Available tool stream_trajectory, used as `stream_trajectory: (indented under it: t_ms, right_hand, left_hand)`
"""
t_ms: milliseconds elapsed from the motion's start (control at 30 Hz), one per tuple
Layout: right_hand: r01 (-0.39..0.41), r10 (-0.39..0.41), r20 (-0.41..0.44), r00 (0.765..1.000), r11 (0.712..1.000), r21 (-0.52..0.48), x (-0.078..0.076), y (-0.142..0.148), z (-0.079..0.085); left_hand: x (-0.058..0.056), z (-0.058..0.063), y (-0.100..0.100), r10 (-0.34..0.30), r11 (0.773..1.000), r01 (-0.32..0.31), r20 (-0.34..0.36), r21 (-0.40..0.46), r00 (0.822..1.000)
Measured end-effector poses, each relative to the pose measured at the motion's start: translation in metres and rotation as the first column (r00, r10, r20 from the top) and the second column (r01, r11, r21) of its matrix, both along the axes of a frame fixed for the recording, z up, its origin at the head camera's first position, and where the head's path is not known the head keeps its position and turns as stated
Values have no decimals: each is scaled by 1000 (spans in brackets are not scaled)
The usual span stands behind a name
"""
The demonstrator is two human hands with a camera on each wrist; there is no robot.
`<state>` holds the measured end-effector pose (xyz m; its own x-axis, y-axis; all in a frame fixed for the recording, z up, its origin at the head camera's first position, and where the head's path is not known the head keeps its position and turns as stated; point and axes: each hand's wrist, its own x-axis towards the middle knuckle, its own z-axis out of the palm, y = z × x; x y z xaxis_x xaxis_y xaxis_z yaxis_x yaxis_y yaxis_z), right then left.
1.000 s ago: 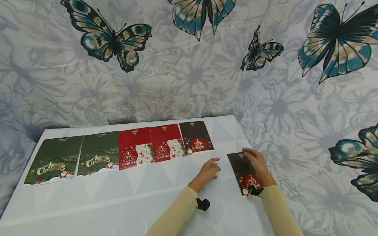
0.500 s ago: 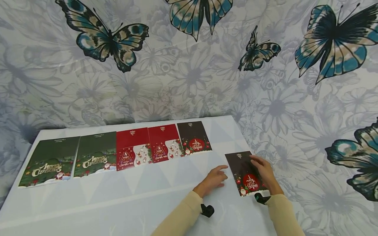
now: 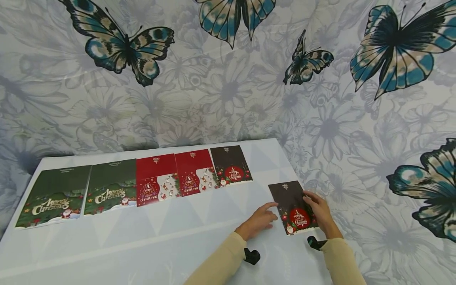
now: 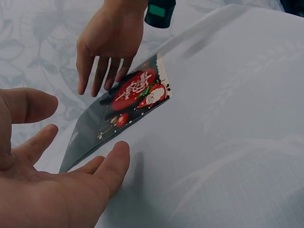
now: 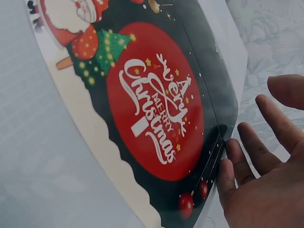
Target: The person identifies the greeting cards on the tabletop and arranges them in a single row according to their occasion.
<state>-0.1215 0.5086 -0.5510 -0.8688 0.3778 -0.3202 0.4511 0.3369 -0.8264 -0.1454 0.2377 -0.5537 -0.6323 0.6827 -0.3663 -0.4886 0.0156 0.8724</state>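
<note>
A dark Christmas card [image 3: 293,202] with a red circle and "A Very Merry Christmas" lettering lies near the table's right edge. My right hand [image 3: 322,212] is at its right side, fingers nearly straight. In the right wrist view the fingertips [image 5: 227,166] meet the card's edge, the thumb held apart. My left hand [image 3: 259,221] is at the card's left side, fingers loosely bent and the index finger pointing toward its edge. In the left wrist view the left thumb [image 4: 35,105] is spread away from the fingers, and nothing is held between them.
Along the table's [image 3: 142,245] back lies a row of cards: two green cards [image 3: 58,186], two red cards [image 3: 194,168] and another dark card [image 3: 231,162]. A butterfly-patterned cloth [image 3: 228,95] hangs behind and to the right.
My right hand has slid from over the dark card to its right edge, uncovering more of it. My left hand has moved right, up to its left edge.
</note>
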Motion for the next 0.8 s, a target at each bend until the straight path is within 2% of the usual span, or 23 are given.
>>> stream_trajectory:
  t_ms: [233,367,500,800]
  right_hand:
    - [34,-35,11,999,999,26,5,1,-6]
    - [54,-54,14,998,998,34,6,2,-6]
    - [39,-40,19,999,999,25,4,4,-8]
    - [12,-12,6,1000,1000,10,4,2,-10]
  left_hand:
    - [1,1,2,-38,999,38,-29,-30,999]
    - [1,0,3,-42,999,42,-5,-11,999]
    - [1,-3,4,-42,999,42,30,14,999]
    - [-3,-6,5,-55,998,55,23,-5,998]
